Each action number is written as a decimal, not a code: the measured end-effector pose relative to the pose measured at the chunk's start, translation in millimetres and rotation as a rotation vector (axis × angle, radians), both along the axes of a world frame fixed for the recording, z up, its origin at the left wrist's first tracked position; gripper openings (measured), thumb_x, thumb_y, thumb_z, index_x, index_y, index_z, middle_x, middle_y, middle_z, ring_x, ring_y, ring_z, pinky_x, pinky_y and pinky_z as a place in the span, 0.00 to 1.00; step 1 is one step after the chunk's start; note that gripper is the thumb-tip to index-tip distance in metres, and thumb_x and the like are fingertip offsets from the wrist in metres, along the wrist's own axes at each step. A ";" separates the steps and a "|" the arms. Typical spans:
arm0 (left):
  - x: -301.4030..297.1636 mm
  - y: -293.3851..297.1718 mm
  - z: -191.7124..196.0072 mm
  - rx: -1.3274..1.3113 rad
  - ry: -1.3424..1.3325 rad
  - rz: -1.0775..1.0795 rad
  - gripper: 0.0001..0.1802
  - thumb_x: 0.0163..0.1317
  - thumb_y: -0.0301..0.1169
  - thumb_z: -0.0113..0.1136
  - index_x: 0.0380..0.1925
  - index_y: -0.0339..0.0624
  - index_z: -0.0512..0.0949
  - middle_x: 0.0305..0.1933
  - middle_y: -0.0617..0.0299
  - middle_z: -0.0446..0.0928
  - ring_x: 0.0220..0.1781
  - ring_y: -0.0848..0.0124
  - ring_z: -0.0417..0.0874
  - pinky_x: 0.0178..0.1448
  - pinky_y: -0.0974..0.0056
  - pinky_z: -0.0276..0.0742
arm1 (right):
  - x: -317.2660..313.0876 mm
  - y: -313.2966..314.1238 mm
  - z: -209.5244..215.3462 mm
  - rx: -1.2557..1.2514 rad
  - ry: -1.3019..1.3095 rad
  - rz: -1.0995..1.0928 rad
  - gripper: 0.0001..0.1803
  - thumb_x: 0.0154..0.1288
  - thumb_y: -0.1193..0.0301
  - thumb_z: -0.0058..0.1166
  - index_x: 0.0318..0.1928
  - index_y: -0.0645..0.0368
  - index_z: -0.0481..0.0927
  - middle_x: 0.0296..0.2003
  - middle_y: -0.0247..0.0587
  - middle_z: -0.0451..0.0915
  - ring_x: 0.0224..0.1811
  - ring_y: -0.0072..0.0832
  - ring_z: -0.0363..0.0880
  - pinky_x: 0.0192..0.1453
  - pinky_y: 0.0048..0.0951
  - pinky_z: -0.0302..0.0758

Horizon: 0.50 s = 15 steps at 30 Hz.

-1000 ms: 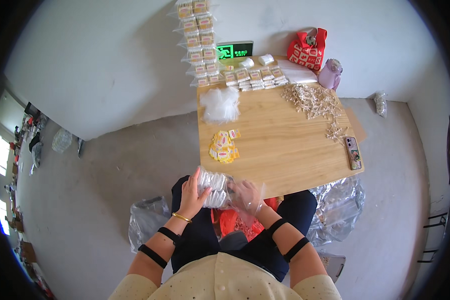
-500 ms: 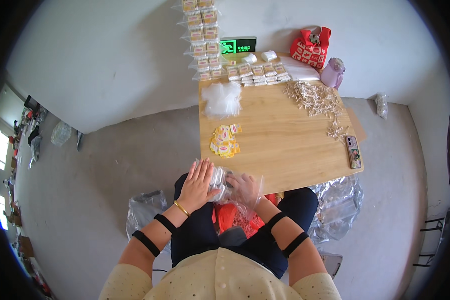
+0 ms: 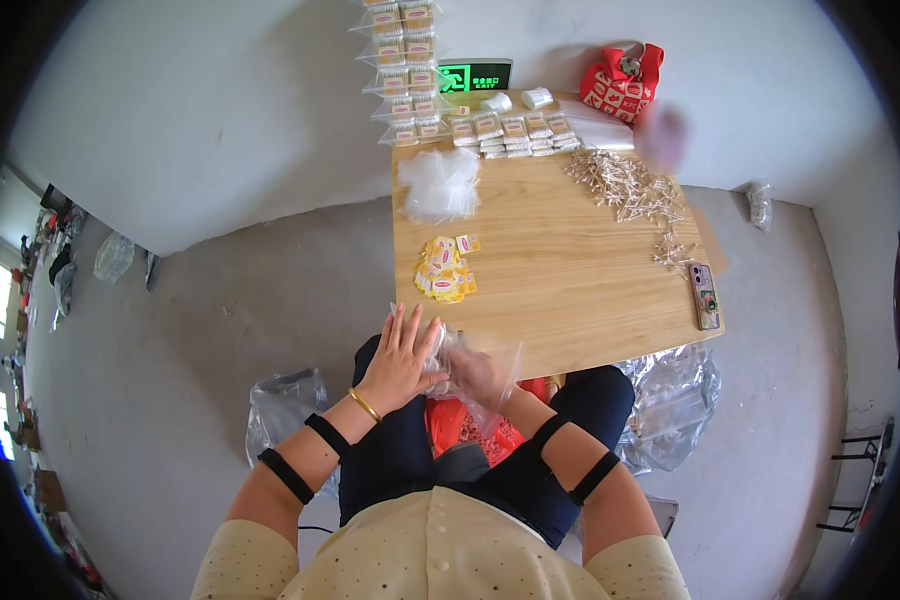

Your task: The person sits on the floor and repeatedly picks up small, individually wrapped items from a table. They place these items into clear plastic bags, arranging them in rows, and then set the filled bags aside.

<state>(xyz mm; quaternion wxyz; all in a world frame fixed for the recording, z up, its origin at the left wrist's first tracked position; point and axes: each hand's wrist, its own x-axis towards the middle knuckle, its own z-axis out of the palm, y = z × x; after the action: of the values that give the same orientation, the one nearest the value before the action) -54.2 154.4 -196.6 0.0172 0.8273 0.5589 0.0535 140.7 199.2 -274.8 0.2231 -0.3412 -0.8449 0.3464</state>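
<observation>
Over my lap at the table's near edge is a clear plastic bag [image 3: 511, 362] with whitish packs inside, partly hidden by my hands. My left hand [image 3: 398, 362], a gold bangle at its wrist, lies along the bag's left side with fingers stretched out and thumb apart. My right hand [image 3: 478, 374] reaches inside the bag through its loose right end; motion smears its fingers. Beyond the left hand, a pile of small yellow-and-white cards [image 3: 445, 272] lies on the wooden table [image 3: 560, 290].
Clear empty bags [image 3: 438, 185] lie at the table's far left. Cotton swabs [image 3: 625, 188] are heaped far right, above a phone [image 3: 706, 297]. Packed swabs [image 3: 515, 130] sit in rows at the back, beside a tall stack of bagged packs [image 3: 406, 80]. A red bag [image 3: 625, 85] stands behind.
My right hand has shifted left and deeper into the bag, and is now blurred. The left hand stays on the bag's side. The view has tilted slightly.
</observation>
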 end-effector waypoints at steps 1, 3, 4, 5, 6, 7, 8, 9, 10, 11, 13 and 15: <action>0.4 0.7 1.1 -0.005 -0.006 0.000 0.49 0.62 0.61 0.55 0.72 0.37 0.57 0.76 0.37 0.51 0.78 0.36 0.47 0.79 0.39 0.47 | -2.0 1.0 -0.1 0.010 0.065 0.022 0.12 0.60 0.67 0.60 0.39 0.56 0.71 0.29 0.50 0.77 0.32 0.52 0.79 0.36 0.46 0.76; 2.5 1.4 2.1 -0.005 -0.015 0.007 0.51 0.59 0.62 0.57 0.73 0.38 0.57 0.76 0.38 0.51 0.79 0.36 0.46 0.79 0.38 0.46 | -4.3 2.1 -0.1 0.052 0.079 0.043 0.12 0.61 0.67 0.59 0.39 0.56 0.71 0.29 0.49 0.78 0.31 0.52 0.79 0.35 0.47 0.76; 2.8 1.5 2.7 -0.004 -0.018 0.014 0.52 0.58 0.62 0.59 0.73 0.38 0.58 0.77 0.39 0.51 0.79 0.37 0.46 0.79 0.38 0.46 | -5.8 3.4 1.0 0.075 0.087 0.057 0.12 0.61 0.67 0.59 0.39 0.56 0.71 0.30 0.49 0.78 0.31 0.52 0.79 0.35 0.47 0.75; 3.0 1.3 2.7 -0.009 -0.022 0.029 0.52 0.57 0.61 0.61 0.73 0.39 0.58 0.77 0.40 0.51 0.79 0.37 0.46 0.78 0.37 0.46 | -6.5 3.6 2.3 0.082 0.077 0.047 0.12 0.60 0.67 0.59 0.39 0.56 0.71 0.30 0.48 0.77 0.32 0.51 0.80 0.35 0.46 0.76; 3.2 1.0 2.3 -0.013 -0.026 0.044 0.53 0.56 0.61 0.62 0.73 0.40 0.58 0.77 0.40 0.51 0.79 0.37 0.46 0.78 0.36 0.46 | -6.6 2.7 3.6 0.088 0.067 0.036 0.12 0.60 0.67 0.60 0.40 0.56 0.72 0.30 0.47 0.77 0.33 0.50 0.80 0.36 0.46 0.76; 4.0 -0.7 0.7 -0.022 -0.031 0.059 0.53 0.55 0.60 0.64 0.73 0.41 0.58 0.77 0.41 0.51 0.79 0.38 0.46 0.78 0.35 0.45 | -5.7 -1.3 4.5 0.091 0.056 0.025 0.12 0.59 0.67 0.60 0.40 0.55 0.72 0.31 0.46 0.77 0.33 0.49 0.80 0.36 0.45 0.76; 4.1 -1.3 -1.3 -0.014 -0.028 0.071 0.53 0.54 0.59 0.65 0.73 0.41 0.58 0.77 0.41 0.51 0.79 0.38 0.47 0.77 0.34 0.46 | -4.7 -5.5 5.5 0.148 0.043 -0.003 0.12 0.58 0.66 0.61 0.40 0.54 0.73 0.32 0.44 0.77 0.35 0.46 0.80 0.38 0.44 0.76; 3.9 -1.6 -3.6 -0.005 -0.024 0.084 0.53 0.54 0.57 0.66 0.73 0.42 0.58 0.77 0.42 0.52 0.79 0.39 0.47 0.76 0.34 0.47 | -3.7 -10.1 6.5 0.205 0.030 -0.032 0.12 0.57 0.65 0.62 0.39 0.53 0.74 0.33 0.41 0.77 0.37 0.43 0.79 0.40 0.43 0.76; 4.3 -1.2 -4.0 0.004 -0.021 0.092 0.52 0.53 0.56 0.66 0.73 0.43 0.58 0.77 0.42 0.52 0.79 0.39 0.47 0.76 0.33 0.48 | -2.4 -14.2 6.6 0.263 0.016 -0.064 0.12 0.56 0.64 0.62 0.39 0.51 0.75 0.35 0.39 0.77 0.39 0.40 0.79 0.41 0.42 0.75; 4.9 -1.3 -3.7 -0.002 -0.018 0.098 0.52 0.53 0.55 0.67 0.73 0.44 0.58 0.77 0.43 0.52 0.79 0.40 0.47 0.75 0.34 0.51 | 0.6 -17.3 2.7 0.345 -0.059 -0.025 0.12 0.55 0.63 0.62 0.38 0.50 0.77 0.36 0.36 0.76 0.41 0.37 0.78 0.44 0.41 0.74; 6.1 -1.4 -1.7 -0.014 -0.009 0.108 0.51 0.52 0.52 0.67 0.74 0.45 0.58 0.77 0.43 0.52 0.79 0.41 0.48 0.72 0.35 0.56 | 6.4 -20.7 -6.0 0.507 -0.207 0.055 0.11 0.54 0.62 0.62 0.38 0.46 0.79 0.40 0.30 0.75 0.46 0.32 0.75 0.48 0.39 0.72; 6.1 -0.8 -3.9 -0.031 -0.003 0.122 0.51 0.52 0.50 0.67 0.74 0.46 0.57 0.77 0.44 0.52 0.80 0.42 0.47 0.68 0.37 0.62 | 6.3 -23.6 -11.2 0.509 -0.152 0.068 0.11 0.54 0.61 0.61 0.39 0.44 0.81 0.42 0.27 0.74 0.48 0.30 0.73 0.51 0.38 0.70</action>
<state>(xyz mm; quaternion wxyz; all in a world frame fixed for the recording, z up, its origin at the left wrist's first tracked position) -48.1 153.6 -200.5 0.0278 0.7914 0.6089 0.0470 146.9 175.7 -286.0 0.2261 -0.2705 -0.9301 0.1034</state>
